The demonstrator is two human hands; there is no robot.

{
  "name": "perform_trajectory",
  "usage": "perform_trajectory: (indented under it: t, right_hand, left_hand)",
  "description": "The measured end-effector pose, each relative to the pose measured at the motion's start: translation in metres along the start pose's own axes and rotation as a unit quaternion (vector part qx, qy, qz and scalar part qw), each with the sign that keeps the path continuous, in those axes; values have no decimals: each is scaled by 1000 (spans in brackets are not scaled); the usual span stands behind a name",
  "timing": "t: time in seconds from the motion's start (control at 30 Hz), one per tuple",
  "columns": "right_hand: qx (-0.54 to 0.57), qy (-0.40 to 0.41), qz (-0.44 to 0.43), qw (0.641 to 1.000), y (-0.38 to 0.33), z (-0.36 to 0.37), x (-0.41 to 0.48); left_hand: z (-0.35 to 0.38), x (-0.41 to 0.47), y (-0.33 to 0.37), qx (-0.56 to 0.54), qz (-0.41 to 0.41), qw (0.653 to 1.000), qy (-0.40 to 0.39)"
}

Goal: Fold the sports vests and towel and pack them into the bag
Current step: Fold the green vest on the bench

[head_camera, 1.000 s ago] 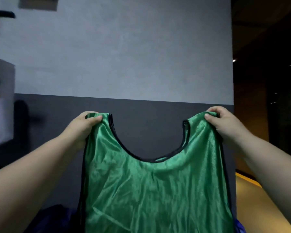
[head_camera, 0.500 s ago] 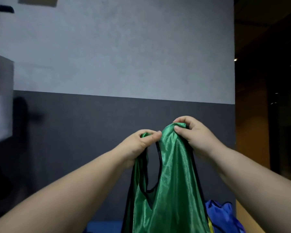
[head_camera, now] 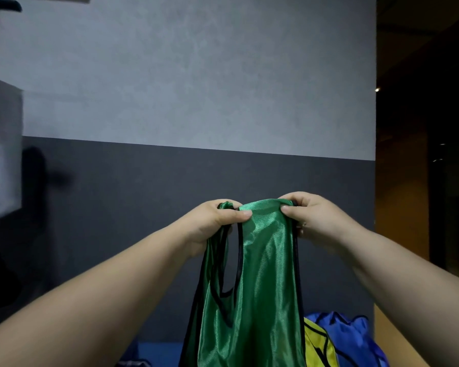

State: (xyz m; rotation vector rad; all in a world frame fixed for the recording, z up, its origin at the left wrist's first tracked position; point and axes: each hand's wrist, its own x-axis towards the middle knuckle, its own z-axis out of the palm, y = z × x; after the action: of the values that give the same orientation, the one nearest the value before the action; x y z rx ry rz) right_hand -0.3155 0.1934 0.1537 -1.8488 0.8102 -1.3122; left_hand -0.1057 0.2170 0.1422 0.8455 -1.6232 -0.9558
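A shiny green sports vest point(head_camera: 265, 292) with black trim hangs in the air in front of me, folded in half lengthwise. Its two shoulder straps meet at the top. My left hand point(head_camera: 215, 223) pinches the left strap and the edge of the right one. My right hand point(head_camera: 313, 218) pinches the right strap's outer corner. Behind the vest's lower right lie a yellow vest point(head_camera: 319, 343) and a blue vest point(head_camera: 355, 337), partly hidden. No towel or bag shows clearly.
A wall, light grey above point(head_camera: 196, 75) and dark grey below, stands close ahead. A blue surface point(head_camera: 159, 353) shows at the bottom edge. A wooden surface point(head_camera: 406, 340) lies at the lower right. A dark doorway opens to the right.
My hands came together from a wide spread, bringing the two shoulder straps side by side. The vest went from spread flat to folded in half lengthwise. The view tilted down slightly, showing the yellow vest.
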Motion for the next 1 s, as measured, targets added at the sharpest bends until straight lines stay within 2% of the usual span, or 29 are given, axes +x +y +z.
perform_trajectory:
  t: [0.27, 0.3, 0.37, 0.47, 0.63, 0.8, 1.0]
  right_hand:
    - [121, 15, 35, 992, -15, 25, -12]
    - [114, -3, 32, 993, -14, 26, -13]
    - [27, -24, 10, 999, -9, 26, -10]
    - [-95, 2, -28, 995, -1, 26, -7]
    - [-212, 19, -37, 976, 1, 36, -12]
    - [-217, 24, -36, 975, 0, 43, -11]
    - [-179, 28, -31, 983, 4, 42, -6]
  left_hand:
    - [8, -1, -4, -29, 1, 999, -17]
    - [10, -1, -5, -40, -4, 999, -14]
    - [11, 0, -7, -53, -14, 998, 10]
    - [10, 1, -11, -71, -31, 996, 47]
    - [15, -1, -16, -97, -41, 994, 34]
    - [16, -1, -21, -89, -36, 995, 34]
    - [3, -6, -22, -114, -26, 993, -9]
